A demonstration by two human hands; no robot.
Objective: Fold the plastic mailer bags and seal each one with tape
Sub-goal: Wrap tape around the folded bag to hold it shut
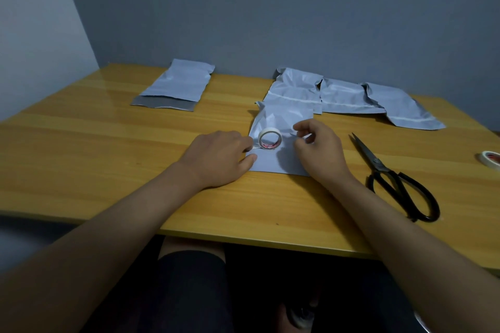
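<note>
A pale blue folded mailer bag [273, 162] lies flat in front of me on the wooden table [108, 149]. A white tape roll [270, 139] stands on edge on the bag, with a short strip of tape running from it to the left. My left hand [219, 157] lies at the bag's left edge, fingertips on the end of that strip and thumb flat on the bag. My right hand [319, 149] sits at the bag's right side with its fingers curled, thumb and forefinger pinching the bag's plastic beside the roll.
Black scissors [397, 181] lie to the right of my right hand. A second tape roll [491, 159] sits at the far right edge. Three mailer bags [343, 94] lie in a row at the back right, and one more mailer bag [181, 84] at the back left.
</note>
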